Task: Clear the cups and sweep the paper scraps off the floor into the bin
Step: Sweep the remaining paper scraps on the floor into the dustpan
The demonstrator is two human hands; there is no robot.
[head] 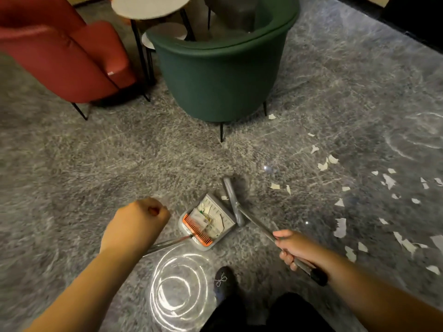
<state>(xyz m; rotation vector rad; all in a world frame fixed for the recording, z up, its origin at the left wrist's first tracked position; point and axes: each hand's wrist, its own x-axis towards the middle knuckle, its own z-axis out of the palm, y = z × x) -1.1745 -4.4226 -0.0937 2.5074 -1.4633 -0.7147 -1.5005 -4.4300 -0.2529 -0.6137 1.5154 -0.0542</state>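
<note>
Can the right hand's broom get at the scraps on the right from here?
Probably yes: the right hand grips the broom, and bare floor lies between its head and the scraps.

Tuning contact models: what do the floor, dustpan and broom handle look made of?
Floor: likely polished stone or marble-look tile; grey veining, mirror-like light reflections.
Dustpan: looks like moulded grey plastic, matte, with an orange comb edge.
Broom handle: probably metal tube; thin, silvery sheen, dark grip end beyond the right hand.
</note>
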